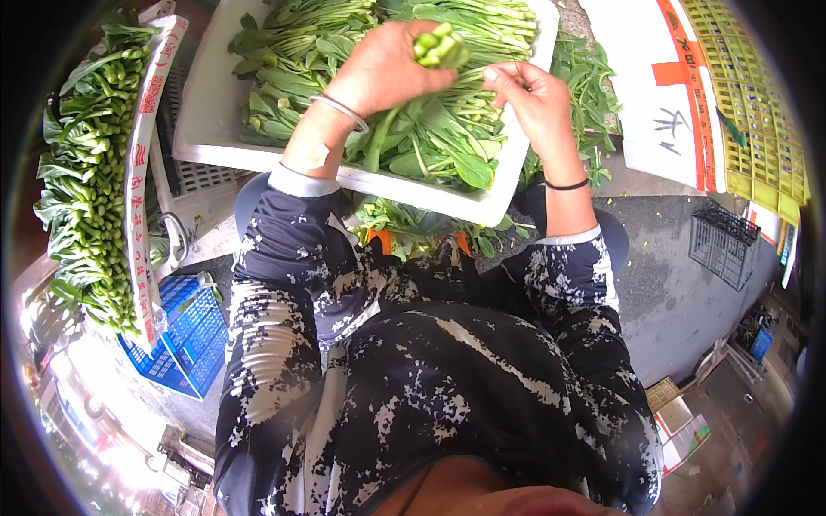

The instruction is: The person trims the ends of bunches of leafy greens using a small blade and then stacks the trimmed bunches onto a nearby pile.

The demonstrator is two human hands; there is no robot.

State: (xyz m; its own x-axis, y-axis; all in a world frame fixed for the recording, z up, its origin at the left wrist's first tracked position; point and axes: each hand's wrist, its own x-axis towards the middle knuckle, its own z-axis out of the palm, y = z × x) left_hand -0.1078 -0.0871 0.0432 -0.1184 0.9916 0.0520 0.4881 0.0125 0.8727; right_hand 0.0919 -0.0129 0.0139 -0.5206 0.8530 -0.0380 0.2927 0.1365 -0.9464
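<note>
My left hand [381, 71], with a bangle on its wrist, is closed around a small bunch of leafy green stalks [440, 46]. The bunch's cut ends point up and its leaves hang below the hand. Just to the right is my right hand [539, 97], thumb and fingers drawn together by the stalks; whether anything is pinched in it is unclear. A small dark thing shows between its fingers. Both hands are above a white foam box [400, 187], where rows of leafy greens [284, 109] lie with their stems to the right.
At left, bundled greens [97, 193] stand packed in another foam box [139, 174]. Scissors [173, 245] are beside it, above a blue plastic crate [187, 335]. Loose leaves [584, 84] lie right of my box. Farther right are a white box [664, 97], a yellow crate [755, 97] and a grey crate [724, 245].
</note>
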